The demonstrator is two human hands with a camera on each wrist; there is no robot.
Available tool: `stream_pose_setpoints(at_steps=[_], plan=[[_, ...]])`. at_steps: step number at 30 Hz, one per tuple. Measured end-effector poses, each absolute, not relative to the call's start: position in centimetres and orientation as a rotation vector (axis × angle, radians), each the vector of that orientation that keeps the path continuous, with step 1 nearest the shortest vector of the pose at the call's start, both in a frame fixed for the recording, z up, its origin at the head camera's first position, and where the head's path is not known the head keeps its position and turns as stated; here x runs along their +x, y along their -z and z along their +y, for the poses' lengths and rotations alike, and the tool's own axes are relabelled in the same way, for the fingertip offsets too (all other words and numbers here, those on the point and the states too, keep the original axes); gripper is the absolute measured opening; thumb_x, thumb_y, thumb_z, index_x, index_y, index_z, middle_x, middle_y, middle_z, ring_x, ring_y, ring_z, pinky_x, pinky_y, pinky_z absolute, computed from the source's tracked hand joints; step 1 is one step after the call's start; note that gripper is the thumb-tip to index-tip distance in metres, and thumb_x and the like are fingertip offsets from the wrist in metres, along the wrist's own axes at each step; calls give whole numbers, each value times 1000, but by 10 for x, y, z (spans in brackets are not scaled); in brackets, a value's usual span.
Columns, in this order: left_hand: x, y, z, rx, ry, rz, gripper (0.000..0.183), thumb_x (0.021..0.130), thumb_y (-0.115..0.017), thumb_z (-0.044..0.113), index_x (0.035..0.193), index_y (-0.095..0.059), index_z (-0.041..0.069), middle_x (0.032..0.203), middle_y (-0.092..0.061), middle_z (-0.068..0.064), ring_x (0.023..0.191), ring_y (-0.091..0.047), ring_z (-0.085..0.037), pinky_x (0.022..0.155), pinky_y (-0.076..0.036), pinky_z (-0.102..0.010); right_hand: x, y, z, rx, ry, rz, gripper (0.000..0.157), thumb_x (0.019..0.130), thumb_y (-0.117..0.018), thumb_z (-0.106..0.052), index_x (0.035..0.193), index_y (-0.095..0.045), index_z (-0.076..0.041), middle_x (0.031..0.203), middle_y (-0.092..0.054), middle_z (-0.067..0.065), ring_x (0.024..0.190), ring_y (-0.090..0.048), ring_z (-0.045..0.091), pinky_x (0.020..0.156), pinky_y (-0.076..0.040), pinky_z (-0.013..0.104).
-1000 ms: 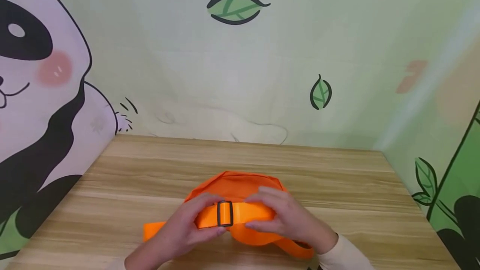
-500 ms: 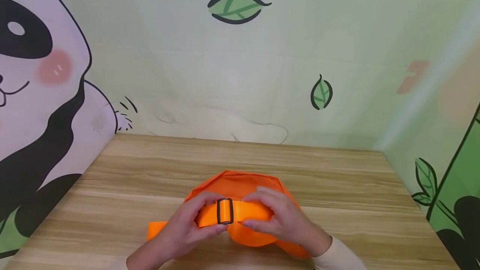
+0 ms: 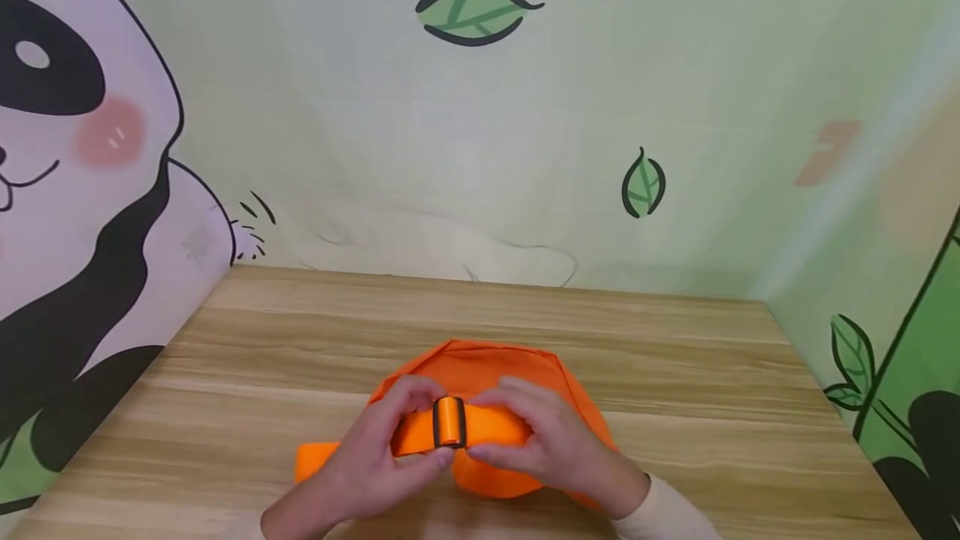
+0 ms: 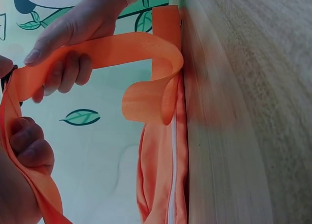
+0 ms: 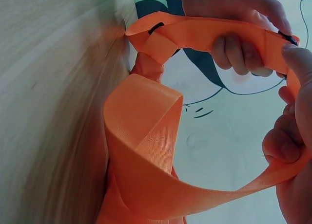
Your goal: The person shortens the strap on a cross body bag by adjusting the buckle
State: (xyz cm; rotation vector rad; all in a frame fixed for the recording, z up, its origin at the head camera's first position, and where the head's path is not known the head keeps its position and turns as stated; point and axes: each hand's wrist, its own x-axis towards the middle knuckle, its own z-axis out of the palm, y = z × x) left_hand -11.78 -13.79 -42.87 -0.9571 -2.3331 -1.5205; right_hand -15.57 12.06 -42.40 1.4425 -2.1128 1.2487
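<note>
An orange fabric bag (image 3: 480,363) lies on the table behind both hands; a pale zipper (image 4: 172,175) runs along it in the left wrist view. Its orange strap (image 3: 497,425) is raised in front, threaded through a black slide buckle (image 3: 461,422). My left hand (image 3: 367,457) pinches the strap at the buckle's left side, thumb below and fingers above. Just right of the buckle, my right hand (image 3: 551,444) pinches the strap the same way. From the right wrist, the strap (image 5: 170,190) hangs in a wide loop, with another black fitting (image 5: 156,28) farther along it.
The wooden table (image 3: 262,340) spreads around the bag. A printed backdrop (image 3: 360,107) with a panda and leaves rises behind it and at both sides. A folded strap piece (image 3: 313,458) sticks out left of my left wrist.
My right hand has slid left along the strap, closer to the buckle. The strap's loop within the buckle now bulges more. My left hand has hardly moved.
</note>
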Motion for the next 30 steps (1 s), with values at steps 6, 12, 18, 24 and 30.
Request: stream_pose_setpoints(at_steps=[6,12,18,24,30], plan=[[-117,427,-138,-971,1524,-2336,40,96,-77,13,130,-57,18,104,-74,5,92,-65,-8,82,-57,-26,-153,421,117,1413,-1259,-2151,39,90,-89,-23,123,-71,-13,90,-62,0,76,-56,4,66,-50,11],[-117,426,-136,-965,1521,-2331,37,98,-75,14,131,-60,19,105,-73,4,90,-66,-8,78,-58,-27,-151,419,112,1401,-1235,-2154,40,89,-90,-19,122,-71,-12,92,-64,0,77,-58,6,67,-52,11],[-117,427,-136,-948,1595,-2328,37,98,-74,11,132,-62,20,106,-71,1,87,-66,-10,73,-60,-28,-151,420,111,1420,-1249,-2170,39,91,-89,-21,125,-70,-11,95,-66,1,78,-58,6,68,-53,12],[-117,428,-146,-880,1632,-2286,38,98,-72,3,132,-63,16,111,-69,-7,88,-67,-13,75,-62,-28,-152,423,122,1347,-1364,-2299,38,93,-87,-22,127,-71,-16,104,-71,-2,85,-59,4,71,-56,20],[-118,427,-154,-863,1618,-2259,40,97,-70,-2,134,-62,13,111,-69,-7,91,-66,-14,76,-62,-28,-155,426,135,1307,-1303,-2307,40,91,-89,-23,127,-71,-17,104,-72,-4,87,-58,4,74,-54,21]])
